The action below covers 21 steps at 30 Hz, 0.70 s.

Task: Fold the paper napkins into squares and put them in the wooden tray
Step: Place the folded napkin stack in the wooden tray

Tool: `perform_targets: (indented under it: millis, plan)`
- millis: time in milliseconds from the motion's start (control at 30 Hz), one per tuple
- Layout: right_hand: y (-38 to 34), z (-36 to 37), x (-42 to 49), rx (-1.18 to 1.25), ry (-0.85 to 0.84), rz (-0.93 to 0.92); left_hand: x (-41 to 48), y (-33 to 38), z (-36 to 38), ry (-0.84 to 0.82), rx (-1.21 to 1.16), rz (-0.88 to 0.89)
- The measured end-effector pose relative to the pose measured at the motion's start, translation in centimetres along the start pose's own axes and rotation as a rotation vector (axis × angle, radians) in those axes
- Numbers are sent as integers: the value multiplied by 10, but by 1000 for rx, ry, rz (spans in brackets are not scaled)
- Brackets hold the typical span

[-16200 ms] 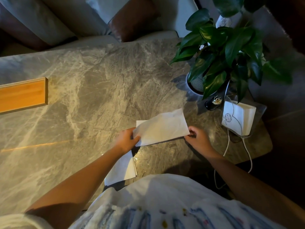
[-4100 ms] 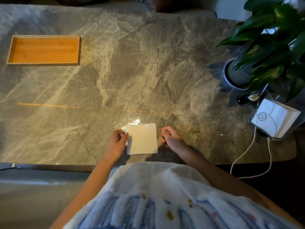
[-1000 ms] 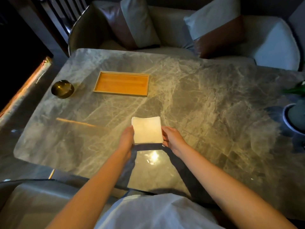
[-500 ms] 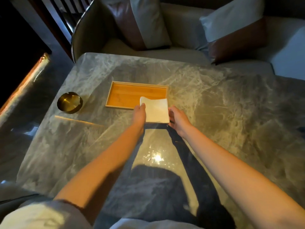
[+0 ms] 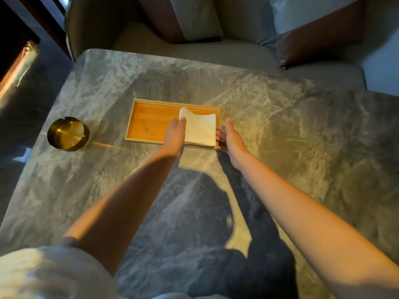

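Observation:
A white napkin (image 5: 199,128), folded into a square, hangs over the right end of the wooden tray (image 5: 151,124) on the grey marble table. My left hand (image 5: 176,133) pinches its left edge, thumb on top. My right hand (image 5: 230,137) is at the napkin's right edge, just outside the tray's right rim, fingers curled under the paper. The napkin's far left corner lifts up a little. The tray's left part shows bare wood.
A round brass ashtray (image 5: 68,133) stands on the table left of the tray. Upholstered chairs with cushions (image 5: 194,20) sit beyond the table's far edge (image 5: 172,59). My arms' shadows fall across the marble in front of me.
Both hands have carried the folded napkin forward, from in front of the tray's near right corner to over its right end. The view has moved closer to the tray.

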State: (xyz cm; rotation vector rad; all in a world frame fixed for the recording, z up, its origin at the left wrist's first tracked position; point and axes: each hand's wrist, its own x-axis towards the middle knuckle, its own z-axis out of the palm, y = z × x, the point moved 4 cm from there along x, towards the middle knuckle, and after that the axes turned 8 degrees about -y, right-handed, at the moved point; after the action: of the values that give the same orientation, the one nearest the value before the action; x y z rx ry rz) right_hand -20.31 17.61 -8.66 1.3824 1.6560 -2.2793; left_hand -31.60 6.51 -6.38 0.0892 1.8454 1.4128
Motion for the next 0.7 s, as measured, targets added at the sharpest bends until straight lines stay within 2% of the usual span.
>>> perform_targets:
  millis: [167,300,700]
  plan:
    - [-4,2,6,-130,49,-58,6,-6,2,-21,40,-43]
    - [2,2,4,-178,21,-116,9,-9,3,-13,106,-27]
    - [8,-12,-19,-148,51,-196,7,-8,13,-71,118,59]
